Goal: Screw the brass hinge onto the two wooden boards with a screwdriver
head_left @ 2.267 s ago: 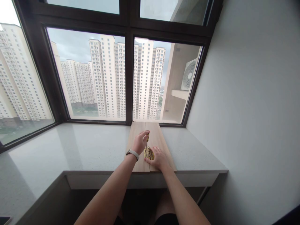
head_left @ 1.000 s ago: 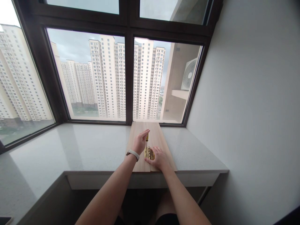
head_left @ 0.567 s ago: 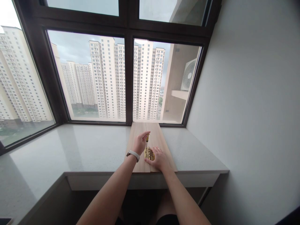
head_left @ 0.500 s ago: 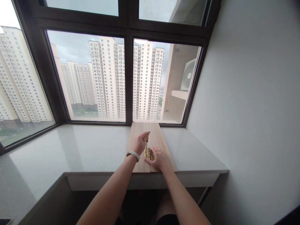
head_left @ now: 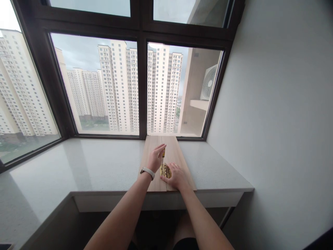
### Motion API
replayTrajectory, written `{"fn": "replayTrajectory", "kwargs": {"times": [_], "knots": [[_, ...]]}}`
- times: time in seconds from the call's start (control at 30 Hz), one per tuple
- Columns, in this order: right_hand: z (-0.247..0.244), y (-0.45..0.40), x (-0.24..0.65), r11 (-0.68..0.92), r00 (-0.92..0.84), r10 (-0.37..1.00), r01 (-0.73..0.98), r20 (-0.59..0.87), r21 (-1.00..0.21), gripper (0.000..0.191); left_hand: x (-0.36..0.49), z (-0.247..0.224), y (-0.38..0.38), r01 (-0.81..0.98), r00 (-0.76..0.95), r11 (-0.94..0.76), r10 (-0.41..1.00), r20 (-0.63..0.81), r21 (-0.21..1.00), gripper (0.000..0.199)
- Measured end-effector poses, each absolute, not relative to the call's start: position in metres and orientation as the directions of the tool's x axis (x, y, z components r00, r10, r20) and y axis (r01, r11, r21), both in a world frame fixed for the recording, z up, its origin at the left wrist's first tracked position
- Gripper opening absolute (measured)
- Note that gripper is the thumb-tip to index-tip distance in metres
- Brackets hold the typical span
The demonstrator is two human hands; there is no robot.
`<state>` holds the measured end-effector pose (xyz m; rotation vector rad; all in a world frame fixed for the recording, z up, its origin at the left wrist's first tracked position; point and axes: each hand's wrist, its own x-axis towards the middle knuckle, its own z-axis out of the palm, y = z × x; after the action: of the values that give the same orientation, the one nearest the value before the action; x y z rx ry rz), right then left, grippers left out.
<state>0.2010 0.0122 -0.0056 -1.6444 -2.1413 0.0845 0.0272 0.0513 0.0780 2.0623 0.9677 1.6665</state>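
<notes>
My left hand, with a pale watch strap on the wrist, has its fingers and thumb against the handle of a small screwdriver. The screwdriver stands nearly upright, and its thin shaft runs down to the left leaf of a brass-coloured hinge. Whether the tip sits in a screw is too small to tell. My right hand holds the hinge at its right side, thumb at the near edge and fingers at the far edge. Beneath the hinge lie two wooden boards side by side, and its knuckle runs roughly along their seam.
The boards lie on a white stone sill whose front edge faces me. A dark-framed window rises behind, and a white wall closes off the right. A dark object shows at the bottom left corner.
My left fingers have shifted slightly on the screwdriver handle and now stretch out straighter and a little higher. My right hand, the hinge and the boards have stayed in place.
</notes>
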Motion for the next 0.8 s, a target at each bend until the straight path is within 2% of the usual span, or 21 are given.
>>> {"fn": "replayTrajectory", "kwargs": {"times": [0.37, 0.8], "knots": [[-0.0071, 0.0129, 0.2005, 0.291, -0.194, 0.93, 0.908, 0.313, -0.301, 0.091, 0.0304, 0.0775, 0.05, 0.274, 0.07, -0.667, 0.732, 0.677, 0.693, 0.029], [-0.0059, 0.0126, 0.1999, 0.286, -0.189, 0.932, 0.907, 0.309, -0.31, 0.09, 0.0304, 0.0785, 0.0498, 0.247, 0.061, -0.669, 0.732, 0.678, 0.701, 0.029]]}}
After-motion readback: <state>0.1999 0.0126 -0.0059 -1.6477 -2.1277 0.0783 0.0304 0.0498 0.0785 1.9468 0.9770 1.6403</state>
